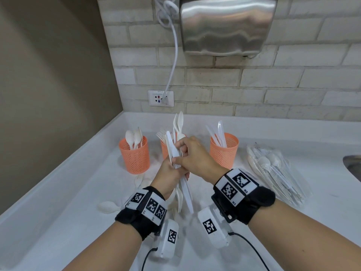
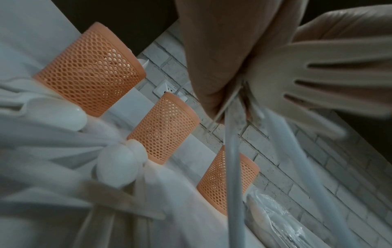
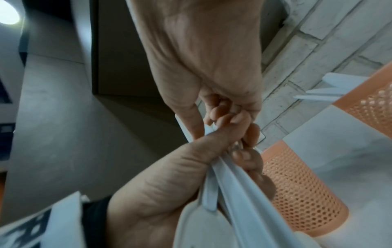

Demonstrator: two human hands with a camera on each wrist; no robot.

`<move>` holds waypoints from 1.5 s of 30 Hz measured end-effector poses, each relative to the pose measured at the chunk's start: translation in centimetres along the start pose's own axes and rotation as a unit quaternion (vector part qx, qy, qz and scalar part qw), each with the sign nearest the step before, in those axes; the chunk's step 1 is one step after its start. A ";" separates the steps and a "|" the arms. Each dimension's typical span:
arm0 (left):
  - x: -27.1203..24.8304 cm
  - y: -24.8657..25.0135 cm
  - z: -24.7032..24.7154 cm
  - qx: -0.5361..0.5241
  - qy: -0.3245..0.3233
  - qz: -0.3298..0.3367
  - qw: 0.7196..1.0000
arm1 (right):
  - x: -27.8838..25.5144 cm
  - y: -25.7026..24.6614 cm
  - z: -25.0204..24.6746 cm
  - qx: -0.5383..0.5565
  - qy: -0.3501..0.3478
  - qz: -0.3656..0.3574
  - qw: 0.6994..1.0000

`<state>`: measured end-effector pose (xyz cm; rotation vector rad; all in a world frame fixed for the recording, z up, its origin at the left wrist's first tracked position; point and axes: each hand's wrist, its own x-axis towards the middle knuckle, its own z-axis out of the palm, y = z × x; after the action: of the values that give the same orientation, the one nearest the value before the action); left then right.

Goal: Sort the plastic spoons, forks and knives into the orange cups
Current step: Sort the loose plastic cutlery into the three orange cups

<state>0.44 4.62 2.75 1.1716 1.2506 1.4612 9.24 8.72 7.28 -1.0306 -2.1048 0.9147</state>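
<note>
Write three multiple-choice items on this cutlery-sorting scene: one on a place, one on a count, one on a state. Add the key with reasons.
1. Where do the sorted knives stand?
A. left cup
B. right cup
C. sink

2. How many orange cups are on the counter?
A. two
B. three
C. five

3. What is the left hand doing?
A. gripping a bundle of cutlery
B. resting flat
C. holding a cup

Key: B, knives rise from the right cup; B, three show in the left wrist view; A, the left hand clasps the bundle of cutlery while the right hand pinches one piece.
</note>
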 end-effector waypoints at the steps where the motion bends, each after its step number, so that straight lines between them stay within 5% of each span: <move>1: 0.0 0.0 0.0 0.000 -0.001 0.003 1.000 | 0.0 0.0 0.1 -0.015 -0.002 -0.009 1.000; 5: 0.2 -0.3 -0.1 0.008 -0.004 0.013 1.000 | 0.2 0.3 0.2 -0.013 -0.021 -0.002 1.000; 13: 0.4 -0.8 -0.4 -0.058 -0.007 0.024 0.998 | 0.7 1.1 -0.5 0.297 -0.012 0.098 0.950; 21: 0.9 -0.6 -0.5 -0.105 0.051 -0.036 0.993 | 0.8 2.2 -1.1 0.373 0.044 0.092 0.922; 24: 1.5 0.1 -1.0 -0.176 0.058 -0.044 0.982 | 0.4 2.8 -1.8 0.328 0.013 0.107 0.939; 27: 2.2 0.8 -1.8 -0.250 0.060 -0.044 0.965 | -0.6 4.3 -1.7 0.228 -0.105 0.132 0.959; 32: 2.9 1.4 -2.6 -0.245 0.065 -0.014 0.967 | -1.8 5.7 -1.3 0.204 -0.231 0.128 0.943; 40: 3.1 1.8 -3.7 -0.264 0.065 0.006 0.962 | -2.2 5.6 -1.9 0.163 -0.280 0.108 0.940; 45: 3.3 1.4 -3.1 -0.223 0.034 -0.001 0.974 | -2.0 5.1 -0.6 0.206 -0.250 0.053 0.945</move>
<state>-3.28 7.11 4.39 0.8223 0.8998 1.6828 12.82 9.62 3.15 -0.7472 -2.1129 1.7327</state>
